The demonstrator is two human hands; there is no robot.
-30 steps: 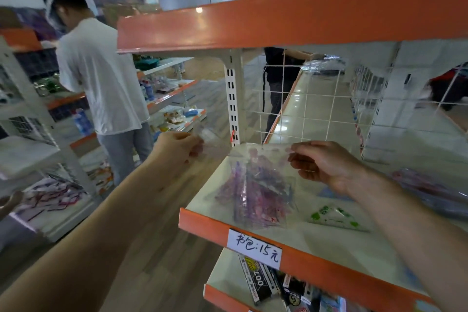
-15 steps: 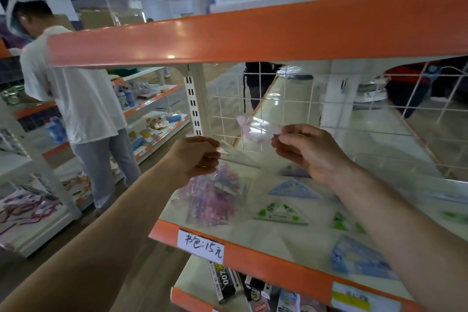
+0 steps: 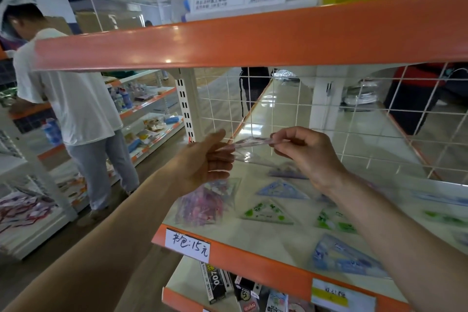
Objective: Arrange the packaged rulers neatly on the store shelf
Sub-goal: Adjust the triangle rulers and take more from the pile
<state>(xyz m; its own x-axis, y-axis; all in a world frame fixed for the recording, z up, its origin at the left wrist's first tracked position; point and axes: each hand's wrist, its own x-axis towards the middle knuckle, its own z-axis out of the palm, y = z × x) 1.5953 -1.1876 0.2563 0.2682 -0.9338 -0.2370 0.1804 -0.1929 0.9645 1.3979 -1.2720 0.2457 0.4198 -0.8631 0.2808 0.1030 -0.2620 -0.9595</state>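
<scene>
You've got a white shelf (image 3: 253,237) with an orange lip. A pink packet pile (image 3: 202,204) lies just behind the price label (image 3: 188,244). Right of the label is a green triangle ruler (image 3: 266,211), with a blue triangle ruler (image 3: 281,189) behind it. Far right is a larger blue triangle ruler (image 3: 347,256).

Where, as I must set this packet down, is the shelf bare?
Bare: the cream shelf's back strip along the white wire grid, and the front strip between the green triangular ruler and the orange edge. Crowded: the ruler-strewn middle.

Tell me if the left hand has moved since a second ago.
Yes. The left hand moved right: from left of the post to just past it, over the shelf.
</scene>
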